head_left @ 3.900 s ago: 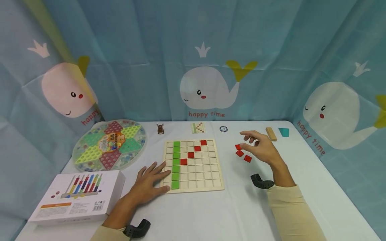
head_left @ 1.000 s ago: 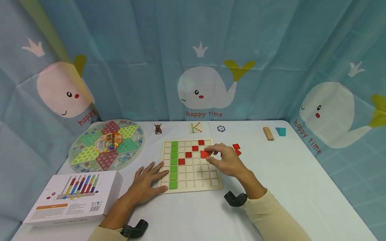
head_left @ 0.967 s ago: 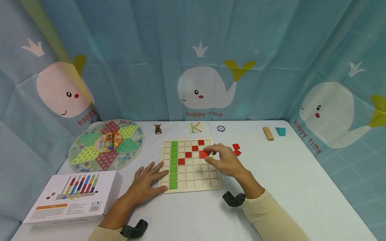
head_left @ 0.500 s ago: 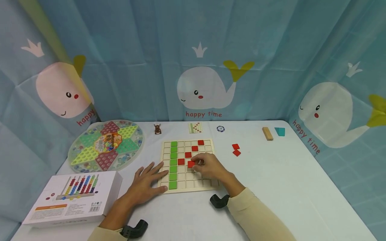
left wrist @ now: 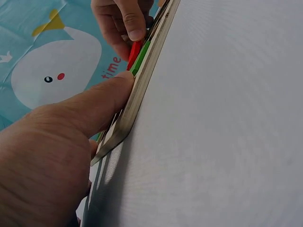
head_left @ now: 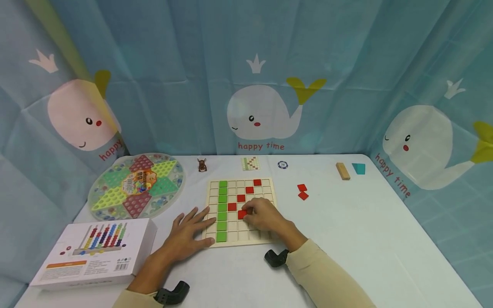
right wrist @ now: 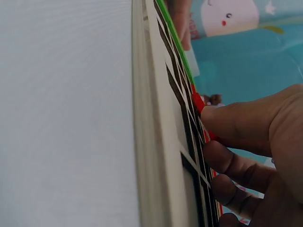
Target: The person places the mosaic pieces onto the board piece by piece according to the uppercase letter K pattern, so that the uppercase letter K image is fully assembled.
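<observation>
1. Two hands work at the near edge of the counter (head_left: 346, 239). The left hand (head_left: 187, 237) lies flat with straight fingers pressed on the near left corner of the wooden grid board (head_left: 269, 240), apparently to keep it from sliding; the left wrist view shows a finger along the board's rim.
2. The right hand (head_left: 265, 216) rests over the middle of the board, its fingertips pinching a red tile (head_left: 242, 214) down into a cell just right of the green column (head_left: 222, 209). The cell sits one row nearer than the lowest tile of the red diagonal (head_left: 245, 194), so the tile seems to start a second arm of a figure.
3. Half a second ago this tile was held slightly higher and further right; a second ago it was in the air near the board's far right part. About four seconds ago the right hand hovered over three spare tiles; now two spare red tiles (head_left: 302, 192) lie on the counter right of the board.
4. Further left stand a white abacus box (head_left: 92, 252) at the near left corner and a round checkers board (head_left: 135, 186) behind it.
5. Along the far edge lie a small brown figure (head_left: 202, 164), a pattern card (head_left: 250, 163), a chip (head_left: 283, 164), a wooden block (head_left: 342, 170) and a teal piece (head_left: 359, 168).
</observation>
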{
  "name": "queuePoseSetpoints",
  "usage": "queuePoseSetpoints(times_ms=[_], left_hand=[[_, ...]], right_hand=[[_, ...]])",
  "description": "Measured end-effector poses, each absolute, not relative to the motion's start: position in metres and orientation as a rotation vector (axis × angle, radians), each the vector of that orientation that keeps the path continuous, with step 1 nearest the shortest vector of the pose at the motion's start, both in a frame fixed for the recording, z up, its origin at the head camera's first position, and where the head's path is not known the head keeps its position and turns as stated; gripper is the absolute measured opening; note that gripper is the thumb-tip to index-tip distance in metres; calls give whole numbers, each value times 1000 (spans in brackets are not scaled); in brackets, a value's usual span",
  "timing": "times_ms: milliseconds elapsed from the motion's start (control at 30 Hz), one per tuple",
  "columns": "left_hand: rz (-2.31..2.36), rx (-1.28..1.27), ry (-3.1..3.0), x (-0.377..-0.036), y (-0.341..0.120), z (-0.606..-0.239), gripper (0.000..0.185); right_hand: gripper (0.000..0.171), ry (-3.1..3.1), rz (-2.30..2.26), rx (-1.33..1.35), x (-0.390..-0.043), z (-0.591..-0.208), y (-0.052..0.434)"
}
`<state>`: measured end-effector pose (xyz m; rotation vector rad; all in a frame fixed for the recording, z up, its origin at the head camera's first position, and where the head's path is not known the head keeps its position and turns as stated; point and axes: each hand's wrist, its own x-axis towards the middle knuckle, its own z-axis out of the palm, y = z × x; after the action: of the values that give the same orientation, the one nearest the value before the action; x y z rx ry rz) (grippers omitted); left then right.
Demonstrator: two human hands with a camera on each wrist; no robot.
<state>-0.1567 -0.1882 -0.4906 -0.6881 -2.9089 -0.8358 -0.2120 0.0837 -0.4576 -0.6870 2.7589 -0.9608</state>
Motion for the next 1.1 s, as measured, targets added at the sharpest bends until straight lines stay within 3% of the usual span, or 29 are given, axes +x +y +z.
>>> queuePoseSetpoints(times_ms=[600,1100], left_hand=[[-850,-694,-2898,-156,-188,-490,62],[-869,-698,-2892,-156,-188,-489,62]], right_hand=[[24,2766,-923,-726,-211,-454,87],[33,2889,-1216,-801,-209,-405,158]])
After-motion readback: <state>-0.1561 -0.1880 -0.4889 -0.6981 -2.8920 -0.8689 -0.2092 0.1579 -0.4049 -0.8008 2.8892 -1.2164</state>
